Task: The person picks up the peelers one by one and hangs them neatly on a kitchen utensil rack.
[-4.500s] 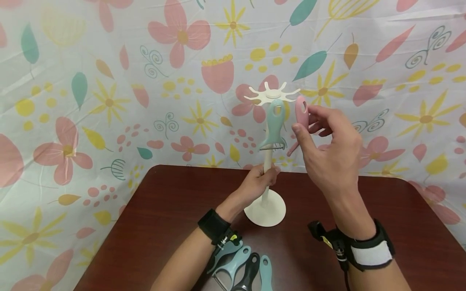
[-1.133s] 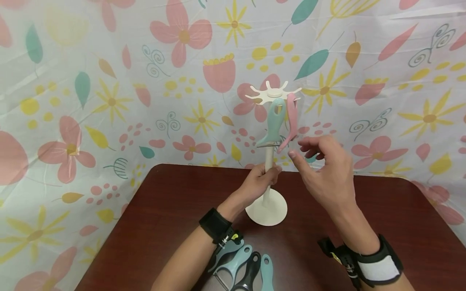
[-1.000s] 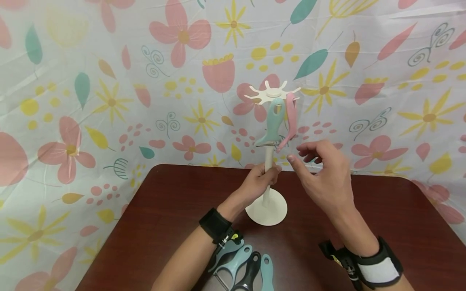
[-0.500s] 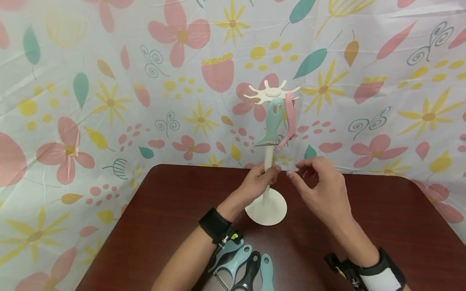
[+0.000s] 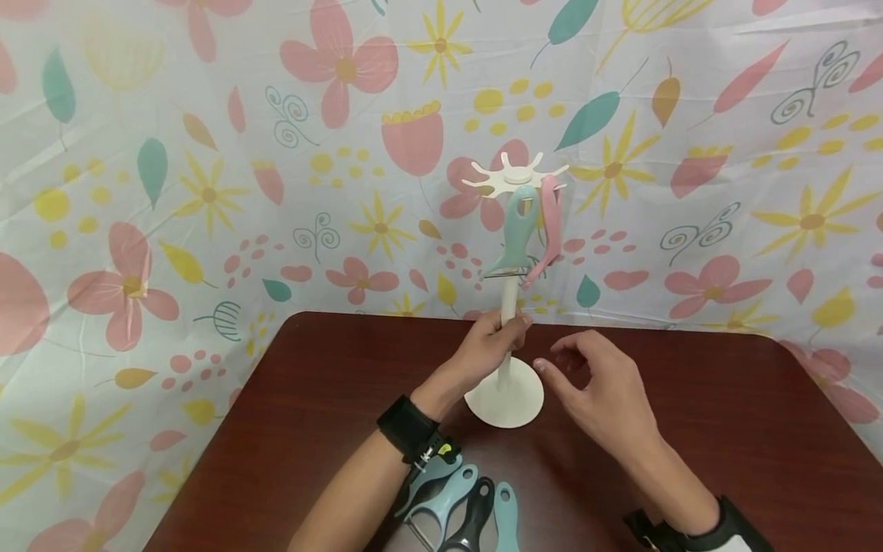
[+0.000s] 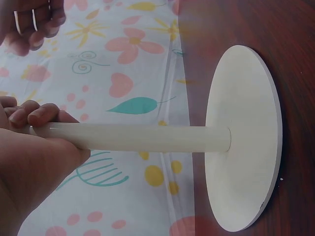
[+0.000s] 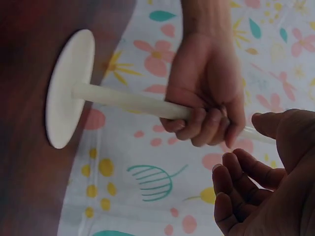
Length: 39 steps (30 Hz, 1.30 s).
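Pink peeler point(image 5: 552, 222) hangs from stand point(image 5: 507, 410), top right edge, beside green peeler point(image 5: 520, 228) | change: right hand point(image 5: 607, 391) is off it, lower now, empty, fingers loosely bent | left hand point(image 5: 486, 345) grips stand | upshot: two hang, other peelers point(image 5: 476, 514) lie toward near edge of table point(image 5: 731, 429)

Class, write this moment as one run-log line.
left hand: grips white stand | right hand: empty, near stand | hung on stand: green peeler, pink tool | on table: black-handled tool, blue-handled tools
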Motion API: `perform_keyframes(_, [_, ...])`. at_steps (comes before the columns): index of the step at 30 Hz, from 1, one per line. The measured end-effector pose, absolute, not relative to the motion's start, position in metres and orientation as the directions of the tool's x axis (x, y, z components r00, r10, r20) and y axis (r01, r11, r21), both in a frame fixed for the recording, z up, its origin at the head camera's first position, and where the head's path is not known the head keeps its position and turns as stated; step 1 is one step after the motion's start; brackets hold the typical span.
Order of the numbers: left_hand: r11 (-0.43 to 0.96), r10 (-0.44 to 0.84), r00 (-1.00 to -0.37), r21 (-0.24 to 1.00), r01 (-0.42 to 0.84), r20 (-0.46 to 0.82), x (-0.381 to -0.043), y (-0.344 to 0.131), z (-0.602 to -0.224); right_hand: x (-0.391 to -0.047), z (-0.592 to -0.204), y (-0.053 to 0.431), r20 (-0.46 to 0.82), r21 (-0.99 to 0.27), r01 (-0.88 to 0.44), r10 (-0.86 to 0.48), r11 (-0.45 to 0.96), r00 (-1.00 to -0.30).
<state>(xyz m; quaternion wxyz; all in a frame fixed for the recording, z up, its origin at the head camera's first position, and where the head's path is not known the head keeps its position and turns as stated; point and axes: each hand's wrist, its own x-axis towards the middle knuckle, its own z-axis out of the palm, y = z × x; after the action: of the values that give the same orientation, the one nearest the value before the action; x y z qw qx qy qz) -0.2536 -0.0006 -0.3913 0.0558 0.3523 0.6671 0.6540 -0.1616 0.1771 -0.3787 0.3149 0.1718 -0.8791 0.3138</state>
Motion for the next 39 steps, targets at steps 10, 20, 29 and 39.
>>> perform_keyframes(10, [-0.120, 0.540, -0.748, 0.915, 0.384, 0.385, -0.253, -0.001, -0.390, -0.155, -0.397, 0.170, 0.592, -0.448, -0.479, -0.151, 0.755, -0.791])
perform_keyframes(20, [-0.120, 0.539, -0.760, 0.926, 0.358, 0.364, -0.251, 0.000, -0.390, -0.142, -0.415, 0.159, 0.509, -0.441, -0.434, -0.179, 0.785, -0.842])
perform_keyframes(29, [-0.131, 0.556, -0.751, 0.930, 0.343, 0.355, -0.250, -0.001, -0.389, -0.122, -0.428, 0.141, 0.325, -0.485, -0.364, -0.222, 0.795, -0.919])
perform_keyframes(39, [-0.148, 0.557, -0.745, 0.926, 0.347, 0.368, -0.266, 0.003, -0.410, -0.097, -0.434, 0.129, 0.049, -0.497, -0.339, -0.364, 0.799, -0.930])
